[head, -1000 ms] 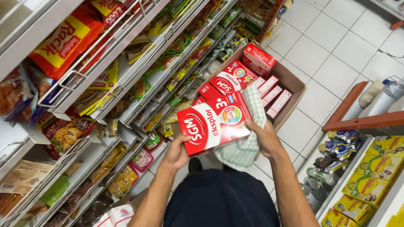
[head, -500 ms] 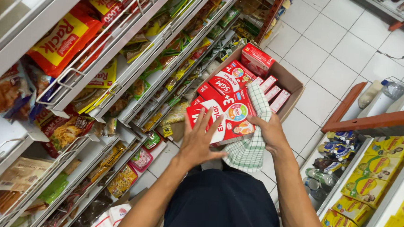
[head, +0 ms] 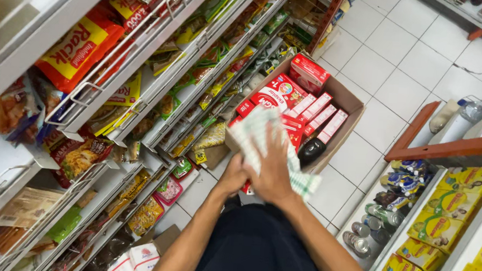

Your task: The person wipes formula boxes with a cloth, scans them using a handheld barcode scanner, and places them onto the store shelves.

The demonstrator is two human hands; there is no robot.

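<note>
My right hand (head: 275, 174) presses a green-and-white checked cloth (head: 250, 135) down over a red carton, of which only a sliver (head: 247, 187) shows below the hands. My left hand (head: 232, 177) is tucked against the right and grips that carton from the left side. Both hands hover over the near edge of an open cardboard box (head: 350, 100) on the floor. Inside it are several red and white cartons (head: 309, 72), some flat, some standing on edge.
Wire-fronted shelves with snack packets (head: 77, 50) run along the left. On the right a low shelf carries yellow boxes (head: 432, 228) and cans (head: 358, 243). White floor tiles (head: 404, 67) lie beyond the box. A dark rounded object (head: 311, 149) rests by the cartons.
The red carton was held up facing me with the cloth behind it. Now it is lowered and covered by the cloth, and both hands have closed together over it.
</note>
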